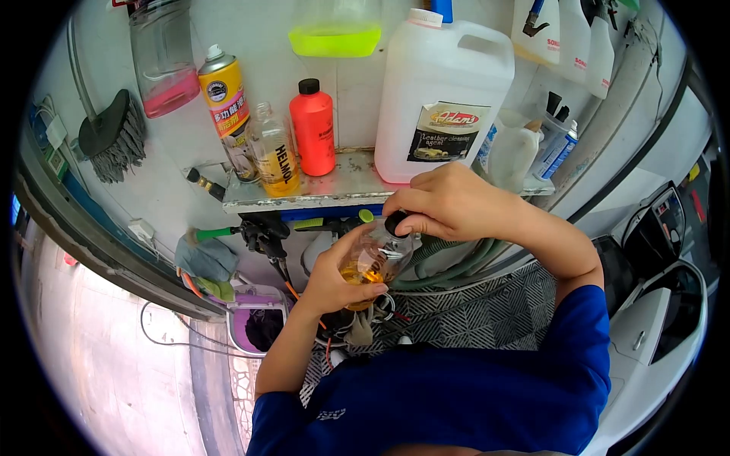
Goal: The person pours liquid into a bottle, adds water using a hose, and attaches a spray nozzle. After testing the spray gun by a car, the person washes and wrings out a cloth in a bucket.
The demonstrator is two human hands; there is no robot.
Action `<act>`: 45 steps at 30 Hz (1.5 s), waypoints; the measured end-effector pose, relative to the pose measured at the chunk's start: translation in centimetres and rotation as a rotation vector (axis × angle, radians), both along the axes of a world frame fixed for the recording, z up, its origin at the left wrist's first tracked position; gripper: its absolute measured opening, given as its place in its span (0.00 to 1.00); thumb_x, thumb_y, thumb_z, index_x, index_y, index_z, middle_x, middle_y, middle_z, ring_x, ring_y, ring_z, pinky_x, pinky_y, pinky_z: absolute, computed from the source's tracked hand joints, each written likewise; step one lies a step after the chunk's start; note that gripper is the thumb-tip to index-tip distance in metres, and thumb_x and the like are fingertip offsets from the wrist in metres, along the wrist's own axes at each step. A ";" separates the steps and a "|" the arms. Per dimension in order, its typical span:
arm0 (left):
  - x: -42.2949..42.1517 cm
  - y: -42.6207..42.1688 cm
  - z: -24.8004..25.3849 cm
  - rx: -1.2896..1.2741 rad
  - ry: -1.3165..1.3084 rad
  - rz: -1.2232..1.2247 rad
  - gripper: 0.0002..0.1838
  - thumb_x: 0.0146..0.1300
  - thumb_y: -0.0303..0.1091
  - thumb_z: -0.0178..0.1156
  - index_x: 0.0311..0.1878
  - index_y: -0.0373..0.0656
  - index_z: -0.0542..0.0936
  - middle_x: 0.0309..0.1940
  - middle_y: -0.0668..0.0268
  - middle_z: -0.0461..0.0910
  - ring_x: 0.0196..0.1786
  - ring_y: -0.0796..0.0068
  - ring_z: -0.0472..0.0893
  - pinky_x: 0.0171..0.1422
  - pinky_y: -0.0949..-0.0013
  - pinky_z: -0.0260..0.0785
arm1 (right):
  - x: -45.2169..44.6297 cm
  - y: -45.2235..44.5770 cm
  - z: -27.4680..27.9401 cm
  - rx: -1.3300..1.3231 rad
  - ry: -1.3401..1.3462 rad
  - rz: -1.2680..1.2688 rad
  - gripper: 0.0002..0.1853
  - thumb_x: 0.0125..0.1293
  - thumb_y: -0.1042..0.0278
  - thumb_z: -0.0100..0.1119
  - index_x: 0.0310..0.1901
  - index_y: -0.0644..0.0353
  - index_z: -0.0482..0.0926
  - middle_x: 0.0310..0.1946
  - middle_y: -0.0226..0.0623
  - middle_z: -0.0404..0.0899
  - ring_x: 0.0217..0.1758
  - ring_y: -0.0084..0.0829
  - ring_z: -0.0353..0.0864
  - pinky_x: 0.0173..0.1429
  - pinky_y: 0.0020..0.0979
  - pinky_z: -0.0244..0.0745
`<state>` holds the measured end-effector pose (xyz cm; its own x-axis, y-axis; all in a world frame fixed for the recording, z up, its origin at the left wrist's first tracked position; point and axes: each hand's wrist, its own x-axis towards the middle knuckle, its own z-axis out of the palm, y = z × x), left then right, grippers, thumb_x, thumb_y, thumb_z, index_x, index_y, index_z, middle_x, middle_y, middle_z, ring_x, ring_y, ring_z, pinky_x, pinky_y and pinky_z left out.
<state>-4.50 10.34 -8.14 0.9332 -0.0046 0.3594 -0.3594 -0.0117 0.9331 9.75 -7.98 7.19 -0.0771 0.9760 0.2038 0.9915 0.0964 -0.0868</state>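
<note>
A clear bottle [380, 262] with amber liquid in its lower part is tilted in front of the shelf. My left hand [338, 277] is wrapped round its body. The fingers of my right hand [441, 205] pinch the black cap [395, 223] at the bottle's neck. On the shelf [342, 182] behind stand a red bottle [312, 133] with a black cap, an open HELMOL bottle [275, 156] with amber liquid, a yellow spray can [228, 106] and a large white jug [441, 91] with a black label.
Spray bottles [566, 42] hang at the upper right. A brush [112, 137] hangs on the left wall. Below the shelf are a purple bin [242, 315], a grey cloth [205, 257] and green hoses [449, 277]. A white car [639, 334] stands at the right.
</note>
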 end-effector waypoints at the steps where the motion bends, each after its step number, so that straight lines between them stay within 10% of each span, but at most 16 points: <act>1: 0.3 -0.1 -0.4 0.026 -0.038 0.011 0.49 0.45 0.34 0.78 0.70 0.35 0.63 0.54 0.60 0.77 0.57 0.72 0.76 0.64 0.68 0.66 | -0.7 -0.2 0.8 -0.066 0.004 -0.070 0.18 0.57 0.69 0.65 0.50 0.55 0.74 0.39 0.40 0.78 0.39 0.43 0.80 0.38 0.40 0.74; 12: 0.1 -0.1 1.5 0.056 -0.126 0.248 0.48 0.51 0.34 0.73 0.71 0.32 0.58 0.60 0.53 0.71 0.63 0.66 0.72 0.67 0.64 0.64 | -0.6 2.3 2.4 0.043 0.161 0.004 0.20 0.57 0.70 0.66 0.51 0.57 0.74 0.38 0.40 0.78 0.41 0.46 0.79 0.42 0.39 0.73; 18: 3.2 6.7 4.0 0.414 -0.442 1.323 0.45 0.54 0.41 0.71 0.69 0.32 0.59 0.60 0.45 0.66 0.65 0.47 0.66 0.71 0.53 0.56 | -0.3 5.1 4.8 0.344 -0.093 -0.297 0.16 0.61 0.68 0.62 0.49 0.62 0.74 0.36 0.48 0.79 0.38 0.52 0.79 0.41 0.43 0.72; 35: -1.5 7.8 1.4 0.279 -0.428 1.281 0.49 0.39 0.33 0.77 0.66 0.37 0.61 0.57 0.49 0.65 0.59 0.48 0.70 0.64 0.55 0.65 | 2.0 11.0 0.7 0.414 -0.487 -0.729 0.23 0.67 0.68 0.57 0.64 0.49 0.73 0.45 0.44 0.78 0.39 0.47 0.80 0.44 0.42 0.75; 39: -10.7 7.3 -5.8 0.203 -0.313 1.181 0.47 0.39 0.31 0.78 0.65 0.39 0.63 0.59 0.52 0.69 0.61 0.54 0.71 0.64 0.55 0.65 | -6.2 11.1 -3.6 0.570 0.105 -0.462 0.21 0.69 0.69 0.56 0.63 0.59 0.73 0.33 0.30 0.76 0.28 0.20 0.68 0.35 0.23 0.67; 45: -20.8 5.7 -18.8 -0.029 0.250 1.317 0.50 0.45 0.29 0.75 0.68 0.38 0.54 0.60 0.52 0.68 0.63 0.61 0.71 0.68 0.61 0.63 | -16.3 29.0 -22.0 -0.048 0.892 0.031 0.19 0.66 0.72 0.59 0.59 0.61 0.74 0.43 0.36 0.79 0.37 0.24 0.78 0.31 0.21 0.73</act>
<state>-25.27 16.06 -26.95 0.2766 0.9469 0.1640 0.0836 -0.1937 0.9775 -6.60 20.99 -14.83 0.0641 0.9851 0.1594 0.5504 0.0983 -0.8291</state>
